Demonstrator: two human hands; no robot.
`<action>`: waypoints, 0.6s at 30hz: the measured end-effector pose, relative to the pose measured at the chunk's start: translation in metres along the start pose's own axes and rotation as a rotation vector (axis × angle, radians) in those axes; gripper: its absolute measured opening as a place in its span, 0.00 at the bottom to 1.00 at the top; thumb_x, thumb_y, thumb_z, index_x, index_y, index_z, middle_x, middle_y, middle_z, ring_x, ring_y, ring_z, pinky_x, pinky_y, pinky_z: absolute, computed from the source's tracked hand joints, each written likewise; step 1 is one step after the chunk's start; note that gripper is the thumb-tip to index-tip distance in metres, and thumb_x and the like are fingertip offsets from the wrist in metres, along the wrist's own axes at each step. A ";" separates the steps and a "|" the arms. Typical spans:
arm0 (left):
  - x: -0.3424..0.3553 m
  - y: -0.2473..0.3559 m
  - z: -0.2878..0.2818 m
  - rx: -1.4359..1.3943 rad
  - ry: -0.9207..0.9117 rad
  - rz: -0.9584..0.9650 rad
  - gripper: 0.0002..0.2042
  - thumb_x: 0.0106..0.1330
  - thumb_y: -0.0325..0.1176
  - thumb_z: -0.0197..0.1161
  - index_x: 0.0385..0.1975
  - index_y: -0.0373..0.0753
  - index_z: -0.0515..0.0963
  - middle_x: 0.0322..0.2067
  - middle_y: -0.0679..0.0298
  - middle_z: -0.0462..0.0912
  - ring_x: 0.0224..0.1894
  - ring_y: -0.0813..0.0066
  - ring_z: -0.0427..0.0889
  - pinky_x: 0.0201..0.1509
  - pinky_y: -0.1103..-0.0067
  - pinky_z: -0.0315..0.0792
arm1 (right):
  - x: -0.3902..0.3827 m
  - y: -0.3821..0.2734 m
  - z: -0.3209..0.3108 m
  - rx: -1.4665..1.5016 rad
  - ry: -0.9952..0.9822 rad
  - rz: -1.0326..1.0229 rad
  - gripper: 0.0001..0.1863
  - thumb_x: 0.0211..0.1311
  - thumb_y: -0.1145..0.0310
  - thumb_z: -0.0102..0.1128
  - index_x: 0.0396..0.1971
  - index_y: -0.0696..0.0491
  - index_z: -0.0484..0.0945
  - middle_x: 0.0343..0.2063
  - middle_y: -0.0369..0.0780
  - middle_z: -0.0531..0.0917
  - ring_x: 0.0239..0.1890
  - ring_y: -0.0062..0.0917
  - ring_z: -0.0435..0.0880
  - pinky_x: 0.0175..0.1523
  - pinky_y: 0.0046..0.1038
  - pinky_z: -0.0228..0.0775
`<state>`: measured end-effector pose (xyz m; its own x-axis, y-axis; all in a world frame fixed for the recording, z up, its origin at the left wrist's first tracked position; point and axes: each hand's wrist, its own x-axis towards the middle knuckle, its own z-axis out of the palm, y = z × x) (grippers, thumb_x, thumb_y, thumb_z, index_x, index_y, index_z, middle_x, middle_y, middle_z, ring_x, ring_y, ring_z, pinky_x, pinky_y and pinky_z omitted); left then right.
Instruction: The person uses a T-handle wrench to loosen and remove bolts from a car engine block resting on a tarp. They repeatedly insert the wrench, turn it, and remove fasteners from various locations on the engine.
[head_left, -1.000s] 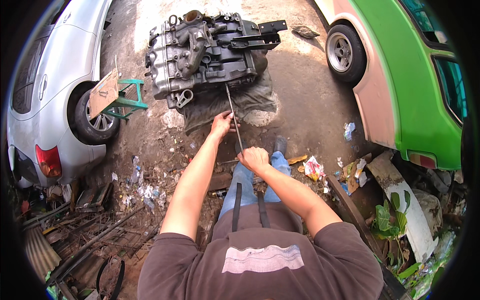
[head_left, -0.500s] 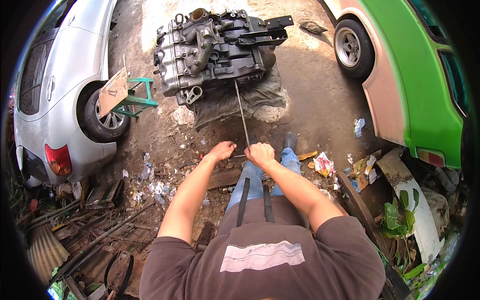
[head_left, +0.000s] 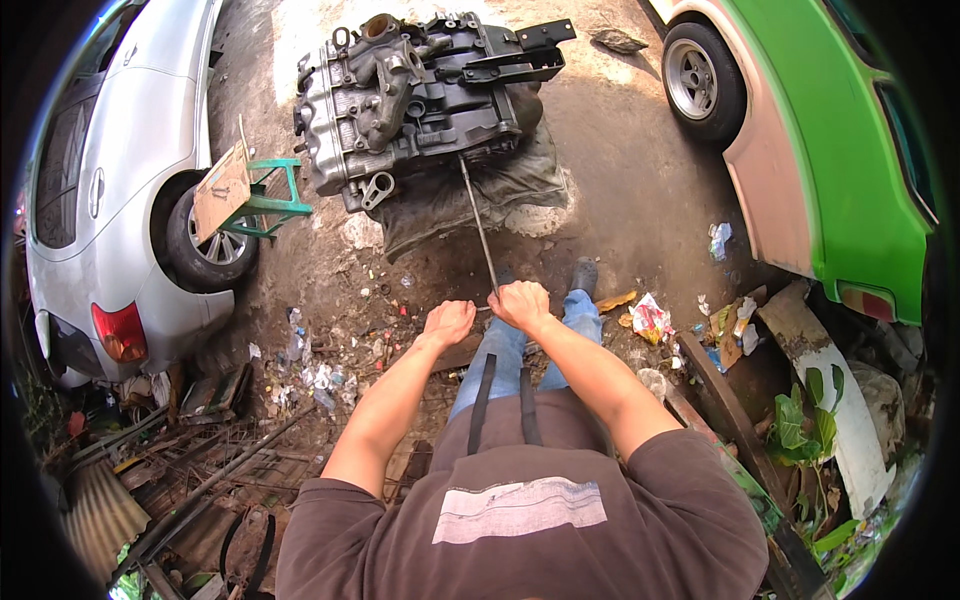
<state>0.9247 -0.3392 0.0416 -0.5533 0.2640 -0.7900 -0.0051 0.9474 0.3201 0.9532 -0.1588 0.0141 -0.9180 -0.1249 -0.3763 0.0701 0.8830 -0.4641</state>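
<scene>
A long, thin metal extension bar [head_left: 476,215] slants from the lower side of a greasy engine [head_left: 425,105] toward my body. My right hand [head_left: 520,304] is closed around its near end. A short stretch of a crosswise handle [head_left: 484,309] shows between my two hands, at the bar's near end. My left hand [head_left: 450,322] is closed on the left end of that handle, knuckles up. The far tip of the bar is hidden against the engine. Underneath the engine lies a dark, dirty sack [head_left: 475,205], and a black bracket [head_left: 520,62] sticks out at its right.
A silver car [head_left: 130,200] stands at the left, beside a green stool [head_left: 265,205] with cardboard [head_left: 222,190] on it. A green and pink vehicle [head_left: 800,140] is at the right. Litter [head_left: 325,380], planks [head_left: 730,415] and scrap metal [head_left: 105,510] lie around my feet.
My left hand has swung nearer to my body with its end of the handle. The right hand stays at the bar's near end. The view has shifted slightly.
</scene>
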 end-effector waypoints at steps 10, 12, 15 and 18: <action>-0.010 -0.006 -0.009 0.079 0.067 0.018 0.23 0.71 0.47 0.41 0.35 0.35 0.79 0.36 0.41 0.81 0.43 0.41 0.79 0.50 0.54 0.71 | 0.003 -0.003 0.015 0.092 0.058 -0.028 0.21 0.56 0.53 0.56 0.16 0.54 0.83 0.17 0.49 0.81 0.21 0.44 0.83 0.30 0.43 0.76; -0.014 -0.005 -0.012 0.110 0.057 -0.006 0.23 0.71 0.47 0.41 0.34 0.35 0.80 0.34 0.41 0.81 0.42 0.40 0.80 0.48 0.54 0.72 | 0.004 -0.002 0.017 0.123 0.056 -0.036 0.21 0.56 0.52 0.56 0.16 0.54 0.83 0.17 0.49 0.81 0.22 0.44 0.83 0.31 0.43 0.76; -0.019 -0.003 -0.014 0.114 0.074 0.052 0.24 0.71 0.47 0.41 0.32 0.34 0.80 0.32 0.41 0.81 0.40 0.40 0.80 0.47 0.53 0.73 | 0.005 -0.001 0.017 0.154 0.027 -0.029 0.21 0.56 0.52 0.56 0.17 0.54 0.83 0.17 0.49 0.81 0.22 0.45 0.83 0.31 0.44 0.76; -0.020 -0.001 -0.014 0.118 0.103 0.052 0.24 0.71 0.47 0.41 0.31 0.34 0.80 0.31 0.42 0.82 0.38 0.39 0.81 0.46 0.53 0.73 | 0.005 0.001 0.016 0.169 0.035 -0.039 0.21 0.56 0.52 0.56 0.17 0.54 0.83 0.17 0.50 0.81 0.22 0.45 0.82 0.31 0.43 0.76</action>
<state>0.9238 -0.3481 0.0647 -0.6327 0.2990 -0.7143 0.1204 0.9492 0.2907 0.9551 -0.1659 -0.0015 -0.9341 -0.1393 -0.3286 0.0960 0.7886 -0.6074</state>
